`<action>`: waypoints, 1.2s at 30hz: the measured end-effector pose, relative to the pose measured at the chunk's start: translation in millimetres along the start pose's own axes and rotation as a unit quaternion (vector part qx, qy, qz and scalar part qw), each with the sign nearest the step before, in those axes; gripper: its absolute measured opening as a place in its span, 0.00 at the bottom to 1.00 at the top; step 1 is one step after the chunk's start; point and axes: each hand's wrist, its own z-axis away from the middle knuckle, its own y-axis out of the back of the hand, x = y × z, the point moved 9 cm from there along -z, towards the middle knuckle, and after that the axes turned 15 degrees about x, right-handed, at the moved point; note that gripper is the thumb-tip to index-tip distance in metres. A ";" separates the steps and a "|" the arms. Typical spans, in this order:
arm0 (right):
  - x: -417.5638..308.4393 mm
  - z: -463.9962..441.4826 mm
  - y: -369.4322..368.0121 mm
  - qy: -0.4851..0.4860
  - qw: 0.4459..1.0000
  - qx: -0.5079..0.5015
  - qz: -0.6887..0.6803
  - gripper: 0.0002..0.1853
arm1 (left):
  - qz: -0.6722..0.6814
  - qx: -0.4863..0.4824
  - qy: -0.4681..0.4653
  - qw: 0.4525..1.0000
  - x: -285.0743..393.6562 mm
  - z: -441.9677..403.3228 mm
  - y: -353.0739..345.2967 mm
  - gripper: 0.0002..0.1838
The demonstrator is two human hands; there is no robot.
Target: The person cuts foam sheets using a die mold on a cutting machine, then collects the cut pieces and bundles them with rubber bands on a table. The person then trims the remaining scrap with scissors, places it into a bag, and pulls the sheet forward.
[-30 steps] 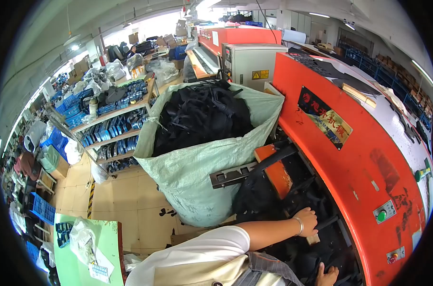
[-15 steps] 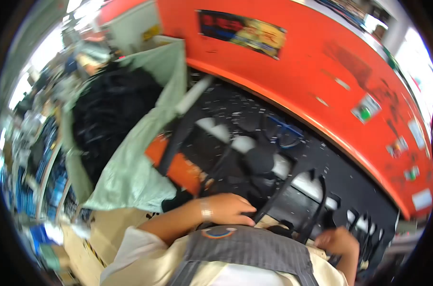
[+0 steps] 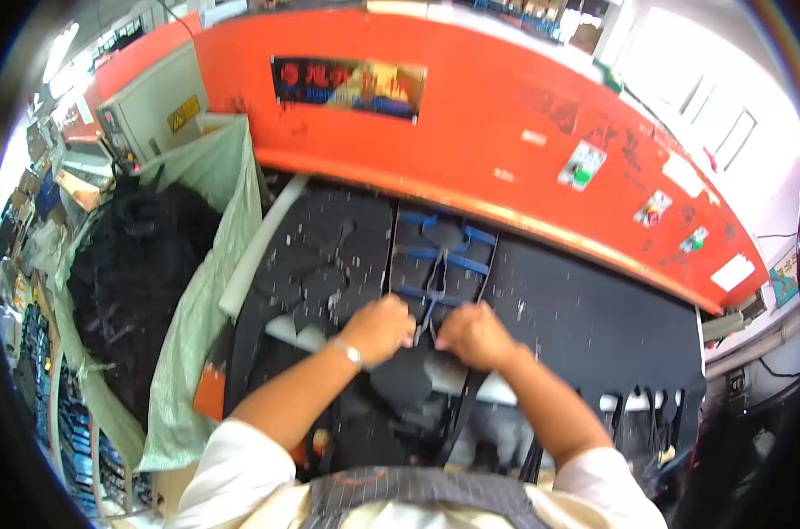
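A blue-and-bare-metal cutting die [image 3: 437, 264], an open frame with curved bars, lies on a black sheet [image 3: 585, 300] below the orange machine. My left hand [image 3: 378, 329] is closed at the die's near end, its fingertips on the left side. Opposite it, my right hand [image 3: 476, 337] has its fingers curled at the right side of the same end. The fingertips partly hide the metal there. Black cut-out pieces and strips [image 3: 400, 388] lie under and in front of my forearms.
An orange machine beam [image 3: 470, 132] with a printed label and buttons spans the back. On the left stands a pale green sack [image 3: 197, 344] full of black material [image 3: 135, 273]. A whitish roller [image 3: 263, 251] lies between sack and sheet. Slots cut the sheet's front right.
Both hands have gone from close to my body forward to the near end of the cutting die, closing there. The view has turned, shifting the sack and beam leftward.
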 end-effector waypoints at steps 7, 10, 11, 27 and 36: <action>-7.6 20.2 4.3 -0.074 0.990 0.116 -0.040 0.09 | 0.115 0.020 0.018 0.993 4.3 4.0 3.2 0.08; -11.2 13.3 10.2 -0.057 0.986 0.140 -0.067 0.06 | 0.143 0.043 0.027 0.988 7.4 -0.8 10.9 0.07; -12.9 12.2 12.2 -0.054 0.985 0.141 -0.084 0.06 | 0.160 0.054 0.043 0.985 8.0 -0.4 14.2 0.07; 34.3 -47.9 -15.2 -0.066 0.982 0.025 0.177 0.47 | 0.111 0.068 0.026 0.991 7.2 16.0 0.4 0.09; 64.9 -153.4 -47.6 -0.237 0.931 -0.271 0.055 0.47 | 0.128 0.183 -0.099 0.970 31.6 0.2 57.6 0.07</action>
